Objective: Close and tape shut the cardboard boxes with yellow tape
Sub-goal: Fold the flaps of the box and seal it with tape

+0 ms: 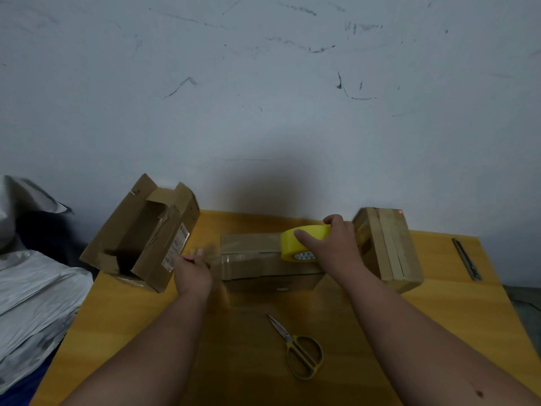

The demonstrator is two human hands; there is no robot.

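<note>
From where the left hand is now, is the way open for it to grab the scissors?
Probably yes. The left hand seems to pinch a stretch of tape, so it must let go first. The scissors lie on bare table nearer the person, with nothing between.

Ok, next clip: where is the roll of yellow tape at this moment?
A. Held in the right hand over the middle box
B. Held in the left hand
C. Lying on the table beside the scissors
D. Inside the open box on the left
A: the right hand grips the yellow tape roll over the closed middle cardboard box.
</note>
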